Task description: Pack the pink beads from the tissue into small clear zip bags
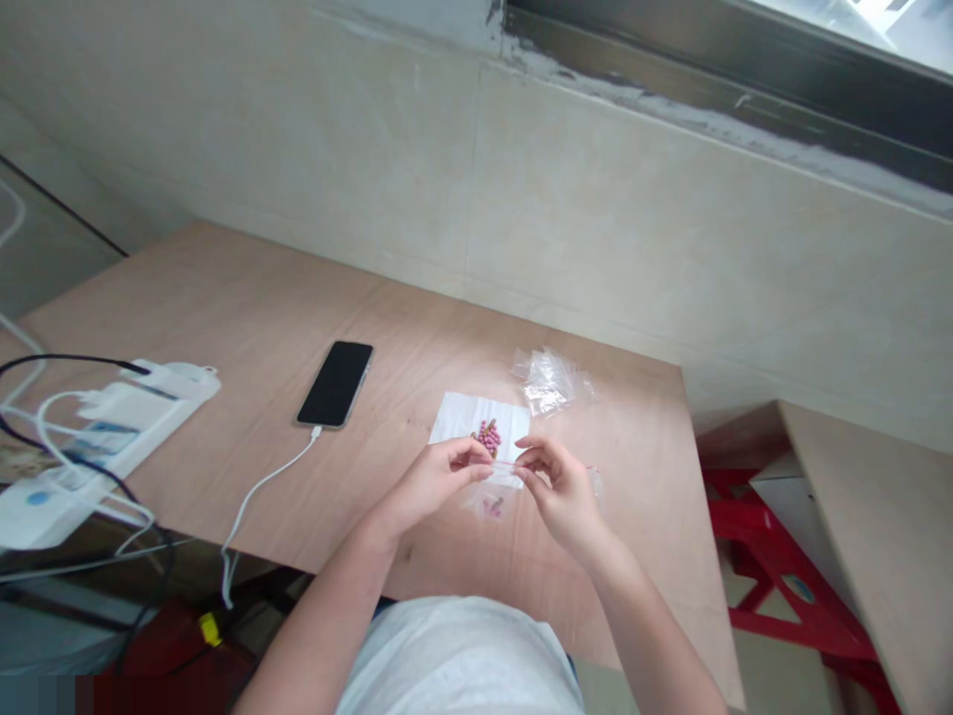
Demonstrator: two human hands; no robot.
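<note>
Between my two hands is a small clear zip bag with a few pink pieces inside. My left hand pinches the bag's top edge on one side, thumb against fingers. On the other side my right hand grips the same edge, where a thin red line runs along the seal. Just beyond the fingers lies a white sheet, partly covered by my hands. A small heap of pink and brownish bead-like pieces rests on it.
A pile of clear plastic bags lies behind the sheet. To the left are a black phone on a white charging cable and a white power strip with several cords. A red stool stands right of the wooden table.
</note>
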